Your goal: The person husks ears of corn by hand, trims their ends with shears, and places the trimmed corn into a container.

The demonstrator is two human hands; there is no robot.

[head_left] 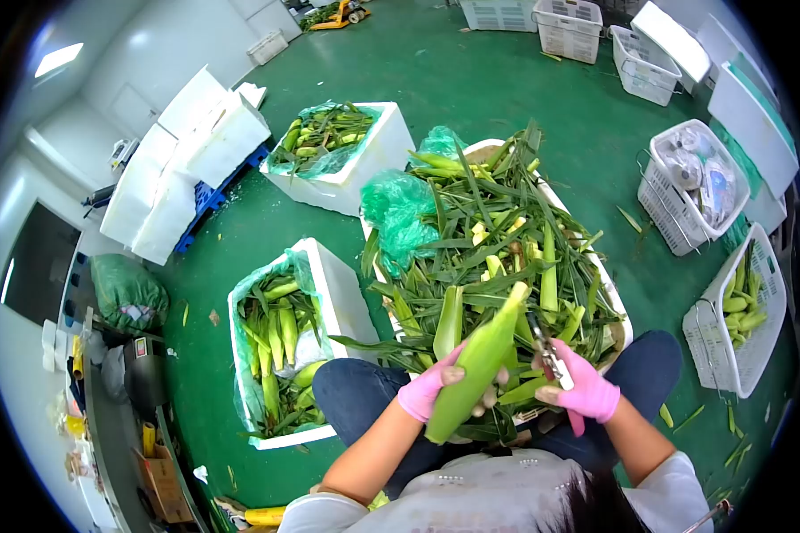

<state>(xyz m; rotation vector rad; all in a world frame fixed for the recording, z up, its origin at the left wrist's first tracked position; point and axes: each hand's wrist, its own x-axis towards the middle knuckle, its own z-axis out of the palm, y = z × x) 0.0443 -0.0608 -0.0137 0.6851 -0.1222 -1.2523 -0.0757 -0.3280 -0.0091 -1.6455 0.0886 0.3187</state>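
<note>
In my pink-gloved left hand (428, 391) is a green ear of corn (475, 373) still in its husk, tilted with its pale end up and to the right. Wrapped round a pair of pruning shears (554, 362), my right hand (588, 389), also in a pink glove, is just right of the ear. The shears' blades point up beside the ear; whether they touch it I cannot tell. Beyond both hands, cut leaves and husks (475, 209) heap over a long white tub (628, 330). Green plastic film (398, 213) hangs at its left side.
A white foam box (345, 298) with husked-on corn stands left of my knee, and another (391, 142) behind it. To the right, a white basket (777, 306) holds corn and a second basket (666, 200) plastic-wrapped things. Foam boxes (227, 133) rest on a blue pallet.
</note>
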